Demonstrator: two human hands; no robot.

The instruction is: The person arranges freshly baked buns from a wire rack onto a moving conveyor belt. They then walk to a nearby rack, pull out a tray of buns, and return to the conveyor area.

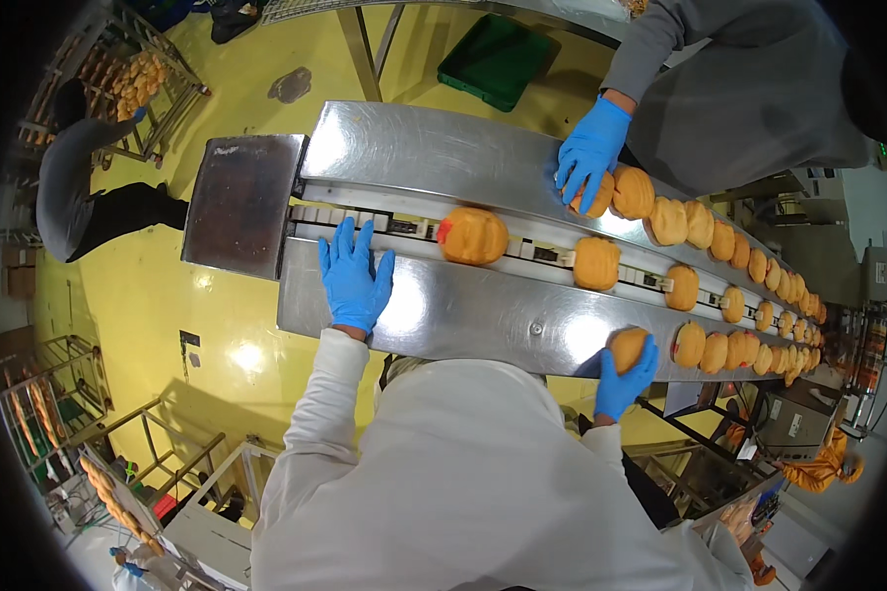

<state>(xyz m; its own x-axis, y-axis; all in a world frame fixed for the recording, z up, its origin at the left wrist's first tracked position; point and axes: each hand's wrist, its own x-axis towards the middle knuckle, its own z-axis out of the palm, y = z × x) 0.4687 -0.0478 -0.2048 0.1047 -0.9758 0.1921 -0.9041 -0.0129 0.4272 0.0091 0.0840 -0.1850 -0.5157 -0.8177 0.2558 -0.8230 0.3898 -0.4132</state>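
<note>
My left hand [355, 276], in a blue glove, lies with fingers spread at the near side of the conveyor's middle channel, holding nothing. Just right of it a golden bread bun [473, 236] with a red patch sits on the chain. More buns follow along the channel, among them one bun [596, 263] and another bun [681, 288]. Over the near steel ledge [463, 305], my right hand [626, 380], also gloved, curls its fingers round a bun [628, 350]. Beside it a row of buns [689, 345] runs along the ledge toward the right.
Opposite, a co-worker's blue-gloved hand [593, 153] touches a bun at the head of the far-ledge row [668, 222]. A dark metal plate [241, 207] ends the conveyor at left. A green crate [498, 61] lies on the yellow floor. Another person [79, 187] stands by a bread rack [133, 89].
</note>
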